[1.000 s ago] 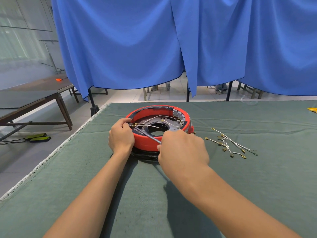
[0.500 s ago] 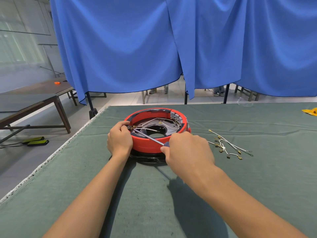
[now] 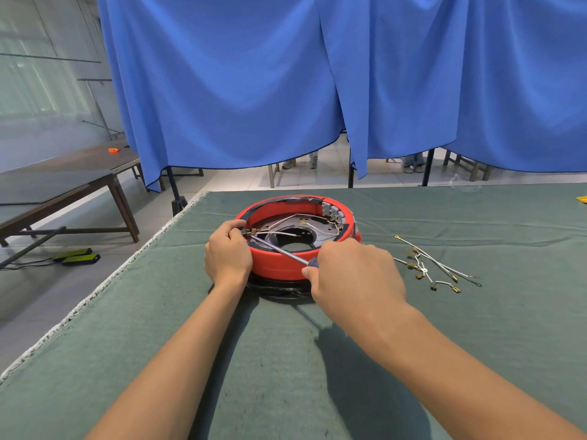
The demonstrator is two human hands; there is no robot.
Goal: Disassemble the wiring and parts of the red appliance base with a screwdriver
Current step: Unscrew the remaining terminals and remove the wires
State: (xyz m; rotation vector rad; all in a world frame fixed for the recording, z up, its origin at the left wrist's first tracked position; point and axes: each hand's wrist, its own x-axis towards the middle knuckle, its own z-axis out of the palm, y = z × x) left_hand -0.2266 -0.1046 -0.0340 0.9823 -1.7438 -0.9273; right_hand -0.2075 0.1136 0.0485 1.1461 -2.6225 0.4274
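The round red appliance base (image 3: 279, 265) lies open side up on the green cloth of the table (image 3: 286, 360). Inside it are a grey metal plate, white wires with brass terminals (image 3: 273, 231) and a grey terminal block (image 3: 332, 212) at the far right wall. My left hand (image 3: 227, 257) grips the base's left rim, thumb near the brass terminals. My right hand (image 3: 355, 277) grips the handle of a screwdriver (image 3: 279, 250). Its shaft slants up-left across the rim, and the tip sits at the terminals by my left thumb.
A bundle of removed white wires with brass terminals (image 3: 428, 268) lies on the cloth to the right of the base. A blue curtain (image 3: 317, 84) hangs behind the table. A yellow object (image 3: 582, 200) shows at the right edge. The table's left edge runs diagonally; a wooden bench (image 3: 63, 188) stands beyond it.
The view has shifted slightly. My right hand has slid a little to the right along the base's front, with the screwdriver tip staying at the left terminals. My left hand keeps its hold.
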